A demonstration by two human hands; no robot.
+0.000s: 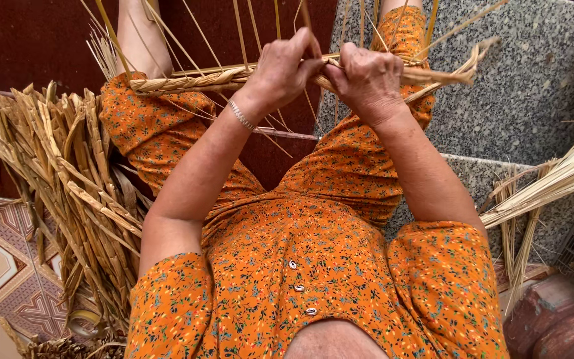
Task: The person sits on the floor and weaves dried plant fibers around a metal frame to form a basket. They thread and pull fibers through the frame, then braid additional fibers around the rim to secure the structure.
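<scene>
Head view: fingers of the left hand (pixel 280 70) and right hand (pixel 367 80) pinch together on the braided straw band (pixel 187 81), closed tight on its strands where the plait ends, held out above the knees. Loose straw stems (pixel 244 30) fan upward from the braid; a frayed end (pixel 470 63) trails right.

Risk, as I judge it: dry stems look brittle and could snap under a sharp fold. If either pinch slackens, the last crossings would likely loosen. Free stems may tangle.

No working surface; the band hangs over the lap of an orange flowered dress (pixel 313 266). A heap of finished braid (pixel 68 179) lies left on the patterned tile floor (pixel 1 279), a straw bundle (pixel 553 179) right on grey speckled stone steps (pixel 519 86). A dark red wall (pixel 28 40) stands beyond.
</scene>
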